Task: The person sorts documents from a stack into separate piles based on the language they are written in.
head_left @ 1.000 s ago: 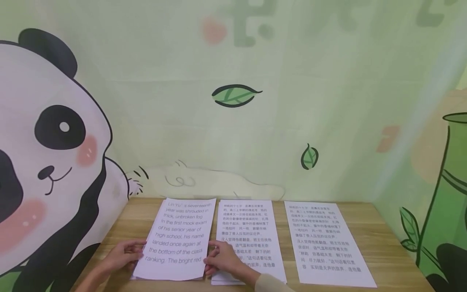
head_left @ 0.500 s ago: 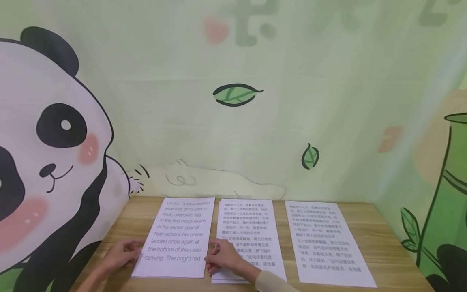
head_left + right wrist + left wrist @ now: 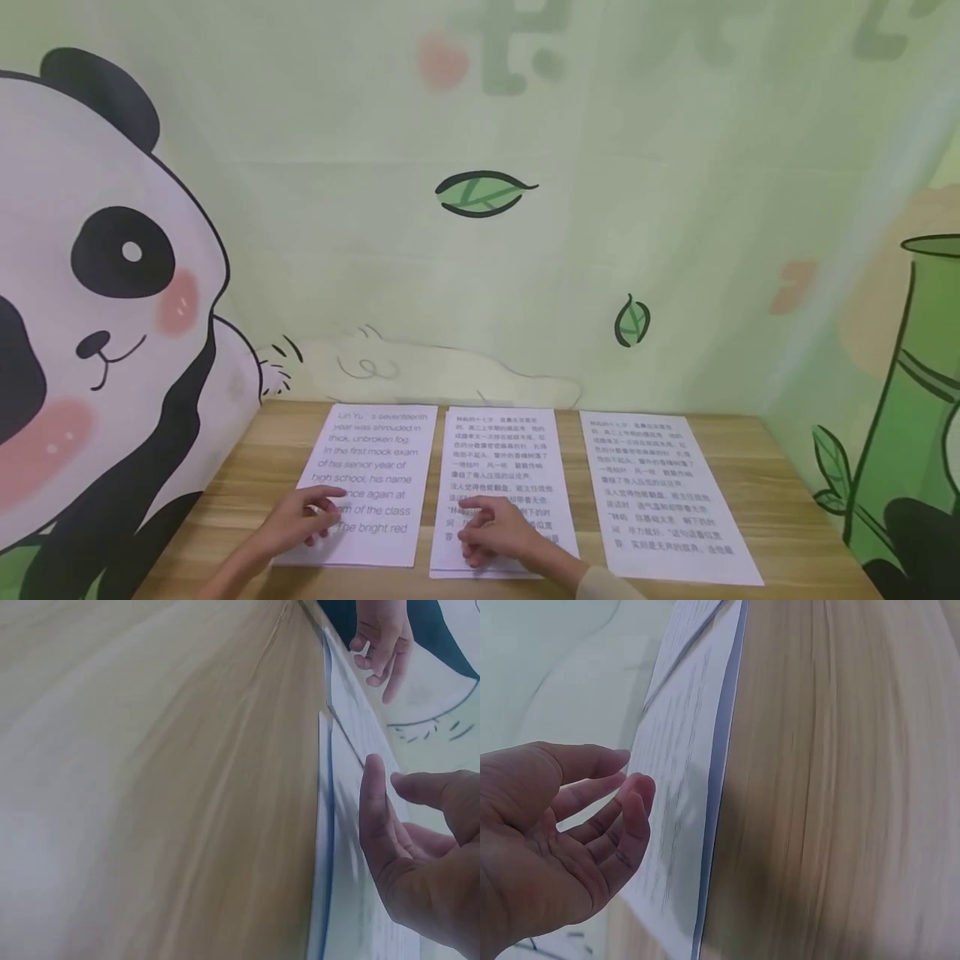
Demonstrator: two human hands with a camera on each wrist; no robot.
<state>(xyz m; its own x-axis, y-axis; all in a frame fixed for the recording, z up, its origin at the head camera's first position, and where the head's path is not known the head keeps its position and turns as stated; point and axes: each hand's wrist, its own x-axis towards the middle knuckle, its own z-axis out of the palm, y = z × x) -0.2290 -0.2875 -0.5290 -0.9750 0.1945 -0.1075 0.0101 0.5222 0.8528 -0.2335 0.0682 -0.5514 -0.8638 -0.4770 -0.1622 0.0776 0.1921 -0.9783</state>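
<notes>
- English-text sheets [image 3: 378,454]: stacked, left side of tabletop [image 3: 240,467]; sides now released, squaring seemingly done.
- Left hand [image 3: 300,521]: moved over stack, fingers loosely curved, empty.
- Right hand [image 3: 498,529]: shifted above Chinese-text sheets [image 3: 498,450], fingers likewise.

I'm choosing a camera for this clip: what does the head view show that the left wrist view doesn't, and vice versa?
Only the head view: the right hand, the panda's face, the drawn leaves and the bamboo stalk, plus print clear enough to read.

Only the left wrist view: the palm side of the left hand and a low, close look along the near edge of the left paper stack.

Both: the left hand, the left paper stack and the wooden table.
</notes>
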